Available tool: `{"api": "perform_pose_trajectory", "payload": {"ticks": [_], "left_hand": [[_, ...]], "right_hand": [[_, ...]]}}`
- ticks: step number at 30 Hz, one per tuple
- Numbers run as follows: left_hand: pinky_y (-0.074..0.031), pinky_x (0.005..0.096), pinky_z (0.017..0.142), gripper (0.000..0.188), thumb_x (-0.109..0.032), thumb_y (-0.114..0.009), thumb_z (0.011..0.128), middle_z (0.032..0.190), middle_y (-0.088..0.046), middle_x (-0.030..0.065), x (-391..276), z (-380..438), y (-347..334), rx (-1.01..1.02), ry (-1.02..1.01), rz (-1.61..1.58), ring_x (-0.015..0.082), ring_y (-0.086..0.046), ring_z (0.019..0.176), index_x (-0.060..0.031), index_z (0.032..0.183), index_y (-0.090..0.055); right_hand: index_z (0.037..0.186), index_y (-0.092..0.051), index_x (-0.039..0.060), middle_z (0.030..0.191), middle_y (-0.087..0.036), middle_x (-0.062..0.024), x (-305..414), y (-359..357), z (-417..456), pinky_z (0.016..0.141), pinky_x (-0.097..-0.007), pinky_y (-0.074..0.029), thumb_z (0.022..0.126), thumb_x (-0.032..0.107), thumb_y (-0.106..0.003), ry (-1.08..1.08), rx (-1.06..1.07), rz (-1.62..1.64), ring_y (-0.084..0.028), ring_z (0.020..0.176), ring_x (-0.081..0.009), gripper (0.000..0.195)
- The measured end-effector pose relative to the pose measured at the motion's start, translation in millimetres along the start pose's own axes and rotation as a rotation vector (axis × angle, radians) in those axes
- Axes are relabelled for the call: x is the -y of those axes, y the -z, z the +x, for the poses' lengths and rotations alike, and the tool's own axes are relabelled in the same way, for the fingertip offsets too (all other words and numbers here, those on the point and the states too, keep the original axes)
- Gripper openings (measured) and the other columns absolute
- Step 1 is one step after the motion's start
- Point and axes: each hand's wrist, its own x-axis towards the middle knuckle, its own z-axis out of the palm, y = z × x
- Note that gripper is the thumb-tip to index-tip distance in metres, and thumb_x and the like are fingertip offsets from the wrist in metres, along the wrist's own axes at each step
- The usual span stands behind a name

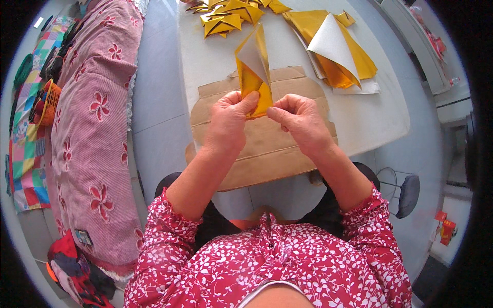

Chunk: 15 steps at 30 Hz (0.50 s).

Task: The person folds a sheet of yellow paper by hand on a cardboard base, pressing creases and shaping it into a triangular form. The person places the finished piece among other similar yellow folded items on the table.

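A partly folded sheet of gold foil paper [252, 71], with a pale inner side, stands upright between my hands above a flattened piece of cardboard [265, 150]. My left hand [233, 119] pinches its lower left part between thumb and fingers. At its lower right corner, my right hand [302, 119] has thumb and forefinger closed on the paper's edge. Several folded gold paper pieces [227, 21] lie in a heap at the table's far side. To the right rests a stack of gold foil sheets [362, 57], the top one curled over to show its whitish back.
The cardboard lies on a white table [369, 123] and juts over its near edge. A pink flowered cloth [100, 154] covers a long piece of furniture at left, beside an orange basket [52, 102]. A dark-seated stool [408, 196] stands on the floor at right.
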Motion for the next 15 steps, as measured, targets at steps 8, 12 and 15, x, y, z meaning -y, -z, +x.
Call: {"api": "perform_pose_trajectory", "payload": {"ticks": [8,12,15], "left_hand": [[-0.054,0.0299,0.084,0.024,-0.022,-0.064,0.100,0.098,-0.072,0.0067,-4.9,-3.0,-8.1,0.018,0.011,0.064,0.0152,-0.069,0.089,0.0006,0.106,-0.070],[-0.055,0.0306,0.085,0.024,-0.021,-0.062,0.101,0.099,-0.073,0.0073,-4.6,-2.1,-7.3,0.078,0.004,0.076,0.0153,-0.069,0.088,0.0007,0.106,-0.070],[-0.055,0.0308,0.084,0.024,-0.021,-0.062,0.100,0.099,-0.073,0.0071,-4.7,-2.3,-7.7,0.100,0.001,0.086,0.0152,-0.070,0.087,0.0005,0.106,-0.070]], "right_hand": [[0.096,-0.067,0.0010,0.083,-0.065,-0.0006,5.8,-5.4,-3.1,0.062,-0.0237,-0.045,0.093,0.026,-0.075,-0.051,-0.025,0.168,-0.055,0.070,-0.0074,0.026],[0.093,-0.067,0.0036,0.081,-0.065,-0.0009,-1.7,0.6,0.3,0.061,-0.0228,-0.043,0.093,0.027,-0.074,-0.143,0.062,0.272,-0.053,0.067,-0.0073,0.025],[0.090,-0.067,0.0066,0.079,-0.066,-0.0017,-4.1,2.0,1.6,0.057,-0.0215,-0.042,0.093,0.021,-0.075,-0.179,0.055,0.356,-0.054,0.064,-0.0065,0.017]]}}
